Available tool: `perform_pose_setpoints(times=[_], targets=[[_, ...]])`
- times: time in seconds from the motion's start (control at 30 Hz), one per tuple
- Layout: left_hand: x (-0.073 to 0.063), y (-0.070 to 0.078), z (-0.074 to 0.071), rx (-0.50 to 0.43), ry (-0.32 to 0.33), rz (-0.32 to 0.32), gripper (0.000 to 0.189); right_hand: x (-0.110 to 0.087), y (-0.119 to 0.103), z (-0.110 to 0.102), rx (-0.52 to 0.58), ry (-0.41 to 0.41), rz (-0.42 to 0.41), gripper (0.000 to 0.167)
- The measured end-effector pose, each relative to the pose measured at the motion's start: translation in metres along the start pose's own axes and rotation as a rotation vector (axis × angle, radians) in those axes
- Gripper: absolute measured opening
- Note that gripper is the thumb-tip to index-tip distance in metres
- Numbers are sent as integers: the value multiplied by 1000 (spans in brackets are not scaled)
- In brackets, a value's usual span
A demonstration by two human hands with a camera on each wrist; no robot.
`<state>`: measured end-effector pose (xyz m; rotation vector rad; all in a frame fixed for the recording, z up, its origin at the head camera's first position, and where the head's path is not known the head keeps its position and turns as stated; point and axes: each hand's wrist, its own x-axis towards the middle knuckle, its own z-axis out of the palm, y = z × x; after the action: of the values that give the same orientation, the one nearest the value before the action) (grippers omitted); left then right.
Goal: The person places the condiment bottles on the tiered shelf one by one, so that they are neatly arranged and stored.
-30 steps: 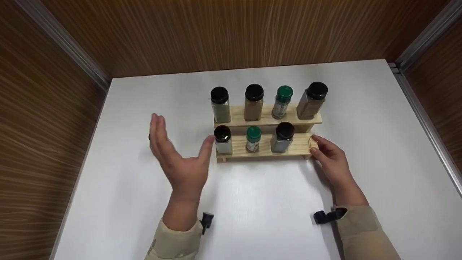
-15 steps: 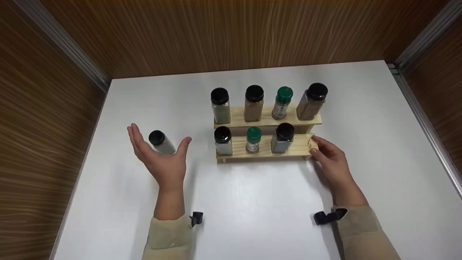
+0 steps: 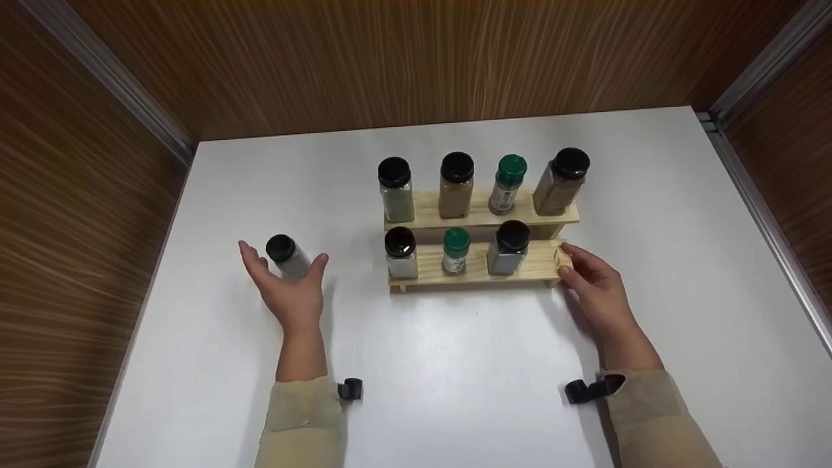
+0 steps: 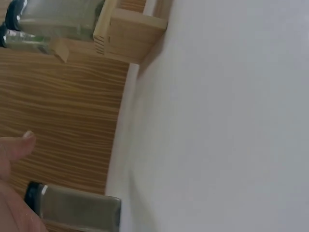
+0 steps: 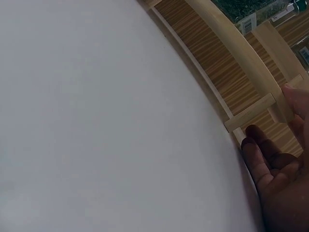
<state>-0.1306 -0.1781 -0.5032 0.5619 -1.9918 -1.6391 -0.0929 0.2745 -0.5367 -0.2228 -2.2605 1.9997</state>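
A two-step wooden spice rack (image 3: 539,263) stands on the table with spice jars on both steps. My right hand (image 3: 601,289) pinches the right end of its lower step; in the right wrist view the thumb (image 5: 295,99) lies against the wood and the other fingers curl below. To the left of the rack, a black-capped spice jar (image 3: 292,261) stands alone on the table. My left hand (image 3: 292,302) is spread just in front of it, thumb and fingers on either side. The left wrist view has this glass jar (image 4: 82,209) beside the hand, the thumb apart from it.
The upper step bears black-capped jars (image 3: 457,185) and a green-capped one (image 3: 507,185). The lower step has a green-capped jar (image 3: 456,250) between two black-capped ones. Brown wood-grain panels (image 3: 416,65) border the white table (image 3: 455,377) at the back and sides.
My left hand has moved left, away from the rack's left end and down to the lone jar, which it earlier hid. The right hand and the rack stay put.
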Motion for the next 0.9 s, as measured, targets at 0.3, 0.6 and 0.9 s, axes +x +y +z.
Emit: perform_pose_setpoints(times=[0.3, 0.6, 0.9], targets=[[11, -17, 0, -32, -3, -34, 117, 1, -3, 1, -35, 0, 2, 44], [21, -30, 1, -2, -10, -76, 96, 1, -1, 2, 47, 0, -27, 44], [23, -34, 2, -49, 52, -98, 71, 1, 0, 0, 76, -13, -33, 46]])
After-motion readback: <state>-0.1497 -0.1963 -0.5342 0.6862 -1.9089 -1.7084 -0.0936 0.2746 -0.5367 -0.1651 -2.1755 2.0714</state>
